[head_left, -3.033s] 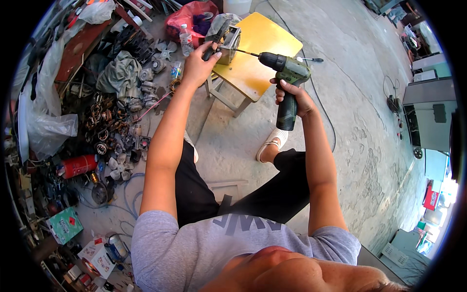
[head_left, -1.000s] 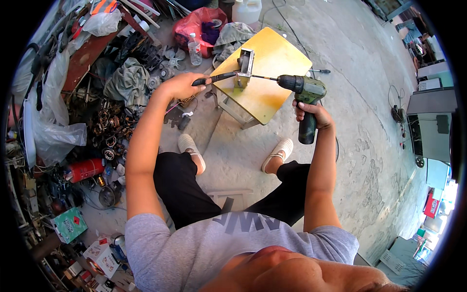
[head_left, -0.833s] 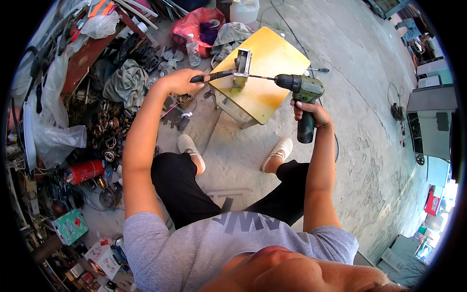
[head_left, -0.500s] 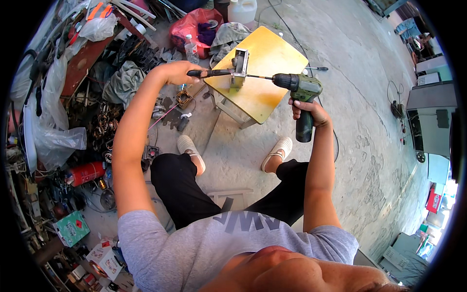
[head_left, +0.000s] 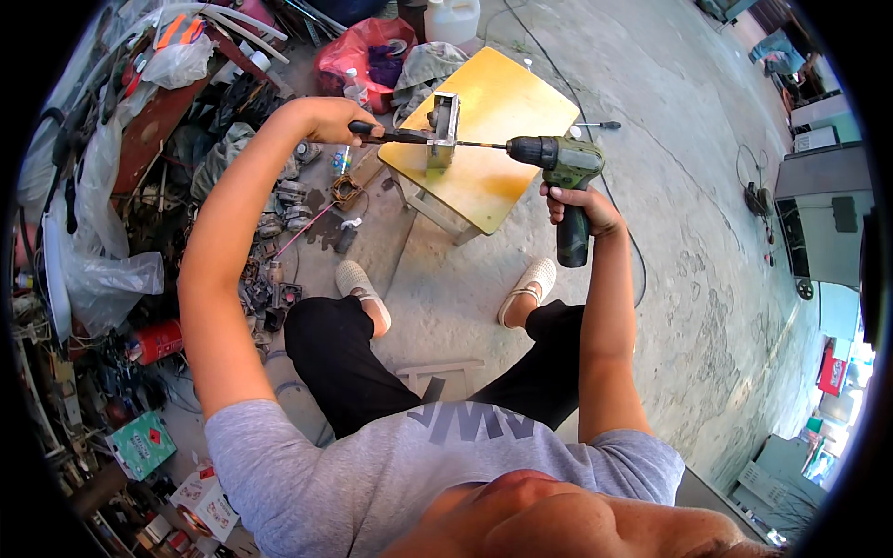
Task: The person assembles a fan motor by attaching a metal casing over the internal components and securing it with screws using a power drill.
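Note:
My right hand (head_left: 581, 206) is wrapped round the grip of a dark green cordless drill (head_left: 575, 163), which points left. From its black chuck a long thin bit (head_left: 482, 145) reaches to a small metal frame-like part (head_left: 444, 130) standing on a yellow-topped stool (head_left: 521, 102). My left hand (head_left: 337, 121) closes on a black-handled tool that looks like pliers (head_left: 400, 136). Its far end meets the left side of the metal part; the jaws are too small to make out. Whether the bit has entered the part cannot be told.
A red plastic bag (head_left: 358, 56) and a white jug (head_left: 453, 20) stand behind the stool. Scrap and motor parts (head_left: 279, 209) crowd the floor at left. A screwdriver (head_left: 598, 125) and a black cable (head_left: 640, 256) lie at right. A copper-wound ring (head_left: 346, 191) lies near the stool.
My left elbow has swung outward to the left, and the pliers' handle end has tilted slightly upward. Drill and metal part appear shifted a little left together with the whole scene.

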### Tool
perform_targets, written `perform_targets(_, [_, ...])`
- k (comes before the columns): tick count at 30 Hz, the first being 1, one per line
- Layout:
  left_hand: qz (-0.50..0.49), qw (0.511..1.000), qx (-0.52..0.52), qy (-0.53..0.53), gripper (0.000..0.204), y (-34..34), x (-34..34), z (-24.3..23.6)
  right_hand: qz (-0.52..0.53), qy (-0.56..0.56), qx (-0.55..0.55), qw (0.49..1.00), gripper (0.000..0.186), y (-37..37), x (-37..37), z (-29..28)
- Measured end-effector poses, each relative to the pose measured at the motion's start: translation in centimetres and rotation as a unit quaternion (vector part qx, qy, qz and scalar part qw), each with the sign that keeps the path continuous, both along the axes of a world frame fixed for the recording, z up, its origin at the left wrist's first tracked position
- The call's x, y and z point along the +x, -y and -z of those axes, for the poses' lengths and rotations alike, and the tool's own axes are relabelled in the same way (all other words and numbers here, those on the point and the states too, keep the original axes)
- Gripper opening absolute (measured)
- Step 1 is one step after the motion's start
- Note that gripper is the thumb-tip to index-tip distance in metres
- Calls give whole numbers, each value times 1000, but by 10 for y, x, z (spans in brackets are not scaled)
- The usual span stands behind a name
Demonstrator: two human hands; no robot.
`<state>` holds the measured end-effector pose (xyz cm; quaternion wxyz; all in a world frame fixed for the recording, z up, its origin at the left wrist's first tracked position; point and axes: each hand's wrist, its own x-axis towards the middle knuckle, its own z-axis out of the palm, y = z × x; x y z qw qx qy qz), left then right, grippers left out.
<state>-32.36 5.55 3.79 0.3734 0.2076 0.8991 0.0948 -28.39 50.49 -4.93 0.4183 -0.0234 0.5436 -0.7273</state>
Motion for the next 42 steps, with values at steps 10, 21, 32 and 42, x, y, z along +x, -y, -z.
perform_targets(10, [-9, 998, 30, -51, 47, -4, 23, 4, 9, 3, -18, 1000, 25, 3, 1, 7])
perform_targets(21, [-14, 999, 11, -48, 31, -10, 25, -5, 4, 5, -18, 1000, 24, 5, -2, 10])
perform_targets(32, [-13, 995, 45, -85, 22, -3, 28, 2, 3, 38, -29, 999, 22, 7, -3, 11])
perform_targets(42, [-21, 995, 51, -88, 25, 0, 33, 11, 8, 34, -38, 999, 22, 5, -2, 9])
